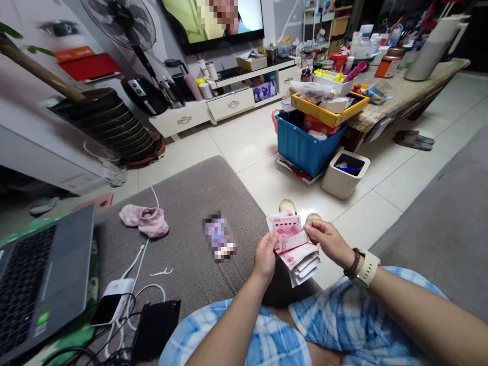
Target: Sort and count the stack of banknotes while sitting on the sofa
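A stack of pink and white banknotes is held over the edge of the grey sofa, fanned and partly folded. My left hand grips its left side, thumb on top. At the upper right, the fingers of my right hand pinch the edge of a note. A pale watch and a dark bracelet are on my right wrist. To the left of the notes a blurred-out phone-like object lies on the sofa. The notes' lower ends spread apart above my lap.
The grey sofa carries pink socks, a white power strip with cables, a black wallet-like object and an open laptop. On the tiled floor stand a blue bin and a beige waste bin beside a cluttered table.
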Motion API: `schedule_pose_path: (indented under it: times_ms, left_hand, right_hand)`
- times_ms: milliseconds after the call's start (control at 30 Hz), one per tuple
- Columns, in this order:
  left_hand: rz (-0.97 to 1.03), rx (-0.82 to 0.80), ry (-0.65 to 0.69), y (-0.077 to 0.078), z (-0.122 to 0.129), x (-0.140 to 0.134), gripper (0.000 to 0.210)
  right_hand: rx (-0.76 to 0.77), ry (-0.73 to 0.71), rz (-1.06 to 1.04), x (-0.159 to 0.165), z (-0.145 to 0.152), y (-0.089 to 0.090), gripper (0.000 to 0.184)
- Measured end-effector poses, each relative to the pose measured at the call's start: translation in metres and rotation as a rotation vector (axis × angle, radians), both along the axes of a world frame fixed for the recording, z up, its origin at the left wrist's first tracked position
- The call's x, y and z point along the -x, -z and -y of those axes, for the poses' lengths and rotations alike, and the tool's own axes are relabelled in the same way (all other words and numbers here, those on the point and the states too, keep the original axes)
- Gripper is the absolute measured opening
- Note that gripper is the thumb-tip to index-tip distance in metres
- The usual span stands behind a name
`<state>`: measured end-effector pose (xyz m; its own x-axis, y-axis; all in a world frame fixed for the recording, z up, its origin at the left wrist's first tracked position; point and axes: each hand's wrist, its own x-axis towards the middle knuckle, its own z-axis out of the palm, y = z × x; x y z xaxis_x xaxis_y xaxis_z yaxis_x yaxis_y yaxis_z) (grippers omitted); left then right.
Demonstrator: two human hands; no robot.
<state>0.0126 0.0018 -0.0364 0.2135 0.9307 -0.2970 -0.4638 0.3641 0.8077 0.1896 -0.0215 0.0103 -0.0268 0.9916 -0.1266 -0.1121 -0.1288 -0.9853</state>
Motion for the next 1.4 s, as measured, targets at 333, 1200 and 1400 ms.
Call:
schedule_pose_path:
  times_ms: [333,1200,1400]
  left_hand:
    - [0.011,-0.007,0.027,-0.0047,0.0005,-0.0007,0.031]
    - [0.001,-0.008,0.029,-0.0066,0.0021,-0.0012,0.032]
    - [-0.012,0.016,-0.081,-0.0045,-0.0002,-0.0017,0.037]
  right_hand:
    - [0.015,-0.033,-0.028,0.0007,0.0001,0.0011,0.034]
    - [0.036,0.017,-0.059,0.0024,-0.0019,0.0018,0.040]
    - [0.007,0.015,0.052,0.0006,-0.0018,0.0003,0.041]
